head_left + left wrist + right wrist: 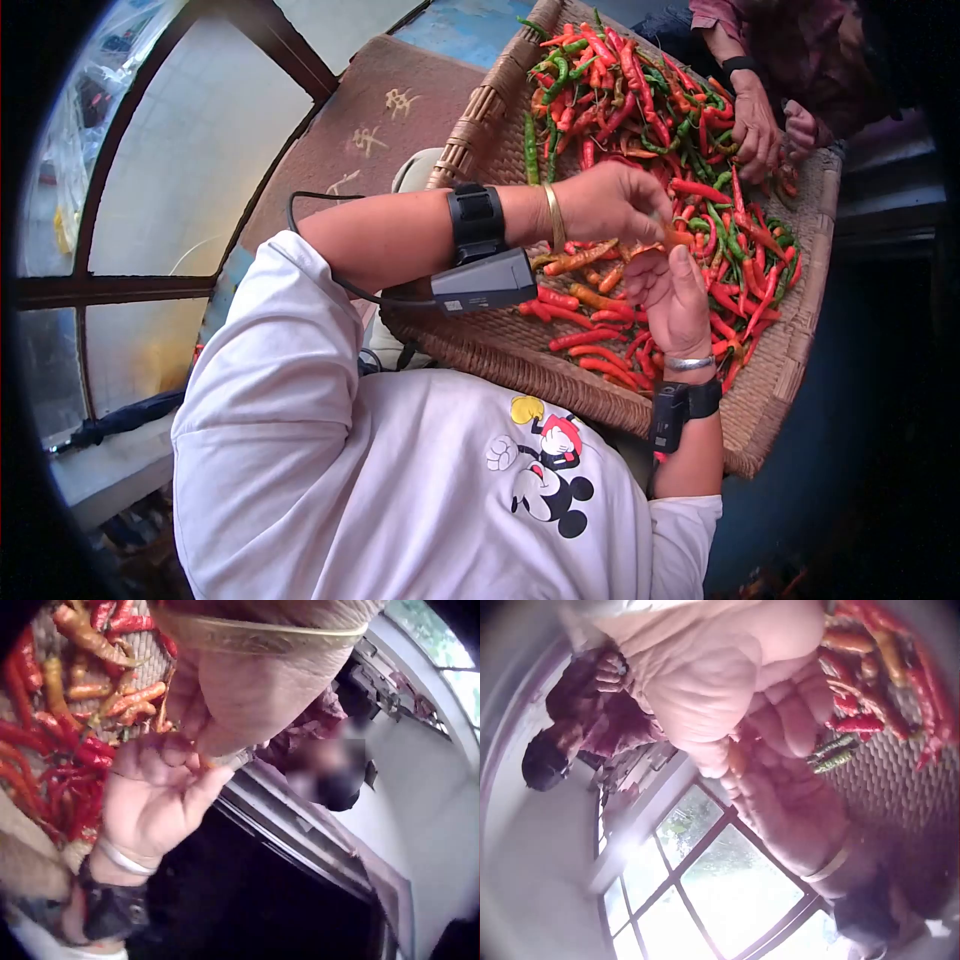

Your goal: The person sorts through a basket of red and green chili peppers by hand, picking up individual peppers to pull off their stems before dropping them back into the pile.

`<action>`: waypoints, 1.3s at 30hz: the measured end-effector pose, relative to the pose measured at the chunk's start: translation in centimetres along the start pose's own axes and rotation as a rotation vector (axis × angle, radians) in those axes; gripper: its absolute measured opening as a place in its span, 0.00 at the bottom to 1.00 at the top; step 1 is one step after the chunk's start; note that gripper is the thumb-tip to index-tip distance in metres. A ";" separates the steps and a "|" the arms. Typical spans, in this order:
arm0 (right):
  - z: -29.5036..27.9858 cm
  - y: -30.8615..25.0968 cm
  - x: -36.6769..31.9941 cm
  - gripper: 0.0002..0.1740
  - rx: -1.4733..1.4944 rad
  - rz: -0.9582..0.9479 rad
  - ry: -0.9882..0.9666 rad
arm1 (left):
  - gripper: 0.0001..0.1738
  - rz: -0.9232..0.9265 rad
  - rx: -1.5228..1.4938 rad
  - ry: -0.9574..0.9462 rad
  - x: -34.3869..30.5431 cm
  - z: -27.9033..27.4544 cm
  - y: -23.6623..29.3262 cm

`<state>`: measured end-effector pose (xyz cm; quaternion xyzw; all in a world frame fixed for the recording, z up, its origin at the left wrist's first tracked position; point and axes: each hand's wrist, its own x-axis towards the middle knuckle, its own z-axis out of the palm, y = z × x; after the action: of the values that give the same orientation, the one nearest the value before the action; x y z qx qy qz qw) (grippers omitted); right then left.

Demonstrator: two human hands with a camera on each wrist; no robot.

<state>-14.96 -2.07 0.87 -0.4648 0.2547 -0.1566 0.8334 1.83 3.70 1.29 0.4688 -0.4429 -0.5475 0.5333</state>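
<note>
Over a woven basket (470, 135) full of red, orange and green chili peppers (625, 85), my two hands meet. Coming in from the left, my left hand (612, 205), with a gold bangle, pinches an orange chili pepper (678, 238) in its fingertips. My right hand (680, 310), wearing a silver bangle, is palm up just below, its thumb and fingers pinching the same pepper. In the left wrist view only a little orange shows between the fingers of both hands; the rest of the pepper is hidden. Loose red peppers (600, 365) lie under the hands.
Another person's hand (757, 130) reaches among the peppers at the basket's far right corner. A brown board (410, 100) with yellow marks lies left of the basket, beside framed window panes (190, 150). My shirt front borders the near rim.
</note>
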 end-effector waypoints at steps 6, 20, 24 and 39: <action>-1.2 -0.5 0.0 0.14 0.106 -0.079 0.222 | 0.08 0.028 0.237 -0.043 -1.1 -0.3 0.2; -4.3 -2.5 -0.4 0.20 0.321 -0.148 0.094 | 0.09 0.091 2.026 -0.434 -1.0 -9.3 -1.7; -3.2 -1.9 -0.5 0.17 0.209 -0.082 0.133 | 0.10 0.055 1.713 -0.507 -0.8 -7.8 -0.1; -1.4 -1.1 -0.1 0.11 -0.091 -0.142 0.234 | 0.13 0.224 1.018 -0.209 -0.2 -3.1 -0.7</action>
<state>-15.86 -3.62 1.24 -0.4973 0.3235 -0.2567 0.7630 4.79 3.96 0.11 0.5609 -0.7507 -0.2467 0.2468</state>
